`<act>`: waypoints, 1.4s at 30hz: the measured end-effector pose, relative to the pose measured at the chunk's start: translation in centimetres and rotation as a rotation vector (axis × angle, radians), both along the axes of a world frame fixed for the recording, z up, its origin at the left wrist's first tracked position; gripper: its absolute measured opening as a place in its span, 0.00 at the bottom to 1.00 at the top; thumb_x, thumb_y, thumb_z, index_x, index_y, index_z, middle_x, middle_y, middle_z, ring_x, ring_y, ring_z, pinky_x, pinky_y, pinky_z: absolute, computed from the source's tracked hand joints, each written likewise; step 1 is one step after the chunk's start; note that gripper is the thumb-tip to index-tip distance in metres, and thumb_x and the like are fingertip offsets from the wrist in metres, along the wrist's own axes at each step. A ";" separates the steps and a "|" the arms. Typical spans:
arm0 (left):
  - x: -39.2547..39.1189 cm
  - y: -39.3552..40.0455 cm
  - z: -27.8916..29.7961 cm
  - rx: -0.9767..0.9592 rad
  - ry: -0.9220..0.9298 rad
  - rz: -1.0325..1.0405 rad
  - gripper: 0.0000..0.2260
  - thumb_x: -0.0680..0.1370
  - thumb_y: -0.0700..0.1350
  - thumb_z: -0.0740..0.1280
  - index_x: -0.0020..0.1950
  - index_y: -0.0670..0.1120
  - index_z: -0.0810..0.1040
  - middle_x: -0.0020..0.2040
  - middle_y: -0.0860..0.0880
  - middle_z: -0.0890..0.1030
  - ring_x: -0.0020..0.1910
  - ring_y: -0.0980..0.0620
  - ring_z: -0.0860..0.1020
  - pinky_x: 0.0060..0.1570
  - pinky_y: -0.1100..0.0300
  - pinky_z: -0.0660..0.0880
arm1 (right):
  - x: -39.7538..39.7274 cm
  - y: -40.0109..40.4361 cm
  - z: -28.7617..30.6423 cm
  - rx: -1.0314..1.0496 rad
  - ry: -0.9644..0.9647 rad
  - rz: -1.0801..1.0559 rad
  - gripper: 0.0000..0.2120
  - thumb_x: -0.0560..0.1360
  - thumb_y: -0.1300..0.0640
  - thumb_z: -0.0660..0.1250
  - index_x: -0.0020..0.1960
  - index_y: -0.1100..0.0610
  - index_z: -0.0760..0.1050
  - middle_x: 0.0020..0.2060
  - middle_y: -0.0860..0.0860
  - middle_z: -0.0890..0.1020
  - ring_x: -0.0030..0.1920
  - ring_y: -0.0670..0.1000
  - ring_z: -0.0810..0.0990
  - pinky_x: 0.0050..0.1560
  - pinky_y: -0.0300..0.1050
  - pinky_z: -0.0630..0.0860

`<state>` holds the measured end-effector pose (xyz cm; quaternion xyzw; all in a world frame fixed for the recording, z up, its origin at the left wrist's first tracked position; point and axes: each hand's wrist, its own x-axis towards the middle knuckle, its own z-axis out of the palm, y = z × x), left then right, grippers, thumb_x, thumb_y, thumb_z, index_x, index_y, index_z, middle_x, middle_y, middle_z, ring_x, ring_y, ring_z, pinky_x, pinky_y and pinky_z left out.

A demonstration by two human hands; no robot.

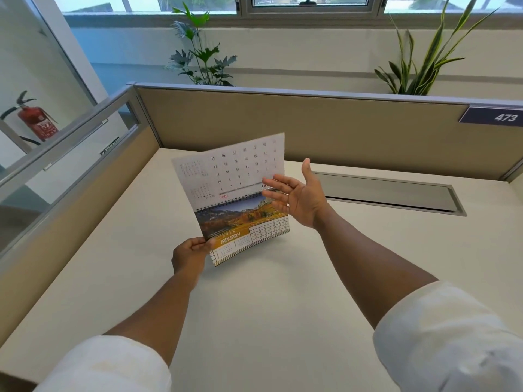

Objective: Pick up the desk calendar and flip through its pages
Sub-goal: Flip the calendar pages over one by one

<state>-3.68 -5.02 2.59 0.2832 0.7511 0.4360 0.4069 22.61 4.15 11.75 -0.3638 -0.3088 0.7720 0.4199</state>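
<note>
Mid-flip now: desk calendar (240, 222) held clear above the table (254, 306), left hand (190, 256) pinching its corner at seven o'clock. Right hand (297, 198) spread wide, empty, at three o'clock beside the raised page (226, 168). Next, probably: catch the January sheet's edge.

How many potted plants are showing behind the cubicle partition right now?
2. A broad-leaf plant rises behind the partition left of centre; a tall striped-leaf plant stands behind it at right. Their pots are hidden, so more could sit lower.

Beige cubicle partition (297, 123), windows (311, 1) beyond
</note>
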 end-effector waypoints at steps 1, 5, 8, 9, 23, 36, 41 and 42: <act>-0.1 -0.1 0.0 0.001 -0.017 0.001 0.11 0.70 0.47 0.77 0.49 0.47 0.79 0.48 0.46 0.84 0.47 0.47 0.81 0.46 0.59 0.76 | -0.1 0.0 0.0 0.000 -0.015 -0.005 0.43 0.71 0.24 0.48 0.67 0.57 0.72 0.59 0.55 0.83 0.58 0.59 0.82 0.44 0.46 0.80; -0.4 -0.3 0.1 -0.012 -0.063 0.013 0.13 0.70 0.47 0.77 0.51 0.46 0.80 0.47 0.46 0.84 0.46 0.48 0.82 0.40 0.64 0.77 | -0.2 -0.1 -0.3 -0.004 -0.055 -0.023 0.40 0.72 0.25 0.49 0.66 0.56 0.72 0.58 0.53 0.84 0.57 0.58 0.83 0.44 0.47 0.79; -0.5 -0.2 0.2 -0.017 -0.068 0.020 0.14 0.70 0.46 0.77 0.53 0.45 0.80 0.47 0.46 0.84 0.43 0.51 0.82 0.37 0.66 0.77 | -0.2 -0.2 -0.7 -0.004 -0.093 -0.053 0.37 0.74 0.27 0.52 0.65 0.56 0.72 0.57 0.53 0.84 0.54 0.57 0.84 0.43 0.47 0.78; -0.4 -0.2 0.2 -0.018 -0.068 0.019 0.14 0.70 0.46 0.76 0.54 0.44 0.80 0.47 0.46 0.84 0.42 0.52 0.82 0.37 0.66 0.76 | -0.2 -0.3 -0.8 -0.006 -0.124 -0.079 0.35 0.74 0.29 0.54 0.64 0.56 0.73 0.56 0.53 0.85 0.51 0.55 0.84 0.43 0.47 0.77; -0.6 -0.2 0.6 -0.027 -0.115 -0.049 0.17 0.74 0.44 0.73 0.61 0.41 0.79 0.52 0.45 0.84 0.48 0.48 0.81 0.54 0.56 0.77 | 0.6 -1.6 -5.0 0.003 -0.818 -0.186 0.23 0.75 0.61 0.70 0.69 0.59 0.70 0.64 0.57 0.77 0.59 0.56 0.77 0.56 0.51 0.76; -0.8 -0.5 0.8 -0.046 -0.148 -0.055 0.15 0.74 0.46 0.73 0.60 0.45 0.80 0.48 0.47 0.85 0.43 0.52 0.80 0.44 0.60 0.79 | 0.9 -2.1 -5.6 0.030 -0.860 -0.132 0.14 0.75 0.58 0.70 0.60 0.58 0.76 0.56 0.56 0.81 0.55 0.56 0.78 0.48 0.49 0.74; -0.5 -0.8 1.2 -0.058 -0.159 0.012 0.13 0.78 0.56 0.64 0.55 0.49 0.79 0.47 0.49 0.84 0.46 0.52 0.81 0.42 0.61 0.77 | 1.3 -2.5 -5.8 0.037 -0.771 -0.098 0.04 0.76 0.56 0.70 0.47 0.57 0.79 0.51 0.57 0.84 0.52 0.58 0.82 0.50 0.52 0.79; -0.5 -0.9 1.3 -0.060 -0.160 0.020 0.14 0.80 0.57 0.61 0.55 0.49 0.78 0.47 0.49 0.84 0.46 0.52 0.81 0.41 0.62 0.77 | 1.4 -2.6 -5.9 0.035 -0.749 -0.098 0.04 0.76 0.55 0.70 0.45 0.56 0.79 0.50 0.57 0.84 0.51 0.58 0.82 0.48 0.51 0.79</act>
